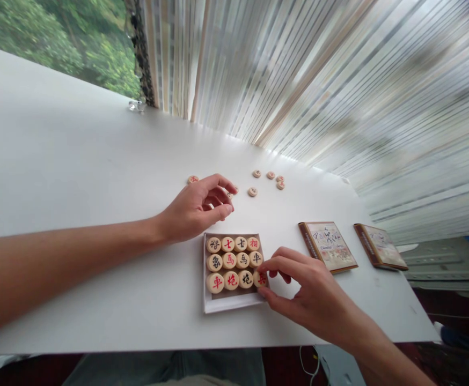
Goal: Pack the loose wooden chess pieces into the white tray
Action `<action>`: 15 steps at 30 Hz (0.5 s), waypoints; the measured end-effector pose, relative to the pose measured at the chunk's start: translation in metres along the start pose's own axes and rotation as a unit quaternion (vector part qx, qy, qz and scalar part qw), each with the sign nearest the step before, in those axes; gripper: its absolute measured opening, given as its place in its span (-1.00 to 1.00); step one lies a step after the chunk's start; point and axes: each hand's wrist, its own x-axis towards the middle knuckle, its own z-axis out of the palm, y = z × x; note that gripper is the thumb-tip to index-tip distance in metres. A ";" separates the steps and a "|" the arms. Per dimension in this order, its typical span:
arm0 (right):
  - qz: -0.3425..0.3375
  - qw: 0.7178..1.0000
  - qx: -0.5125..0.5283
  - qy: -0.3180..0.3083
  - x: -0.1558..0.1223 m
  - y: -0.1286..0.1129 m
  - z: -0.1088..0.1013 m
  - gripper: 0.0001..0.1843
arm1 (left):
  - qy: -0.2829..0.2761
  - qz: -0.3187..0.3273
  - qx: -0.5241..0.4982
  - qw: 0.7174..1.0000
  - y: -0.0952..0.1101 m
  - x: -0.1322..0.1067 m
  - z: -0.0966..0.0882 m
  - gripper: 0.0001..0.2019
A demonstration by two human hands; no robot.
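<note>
A shallow white box (226, 303) lies on the white table, filled with several round wooden chess pieces bearing red or black characters. My right hand (307, 292) pinches the piece (261, 278) at the box's lower right corner between thumb and forefinger. My left hand (196, 209) hovers just beyond the box's far edge, fingers curled toward the thumb around a loose piece (229, 194) that is mostly hidden. Several more loose pieces (253, 191) lie farther back on the table, one (193, 179) to the left of my left hand.
Two small square boxes (328, 245) (380, 246) with printed lids rest on the table to the right. A striped curtain (319, 80) hangs behind the table, a window with greenery (57, 37) at upper left. The table's near edge (138, 348) runs just above my lap.
</note>
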 end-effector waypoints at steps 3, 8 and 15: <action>0.002 1.000 -0.007 -0.012 0.002 -0.002 -0.001 -0.82 | -0.001 0.002 0.004 1.000 0.000 0.000 0.000 -0.70; 0.004 1.000 -0.008 -0.017 0.003 -0.003 -0.003 -0.85 | 0.002 0.005 0.010 1.000 0.000 0.000 0.000 -0.71; -0.003 1.000 -0.013 -0.026 0.005 -0.006 -0.003 -0.89 | -0.001 -0.004 0.018 1.000 0.000 0.000 0.000 -0.70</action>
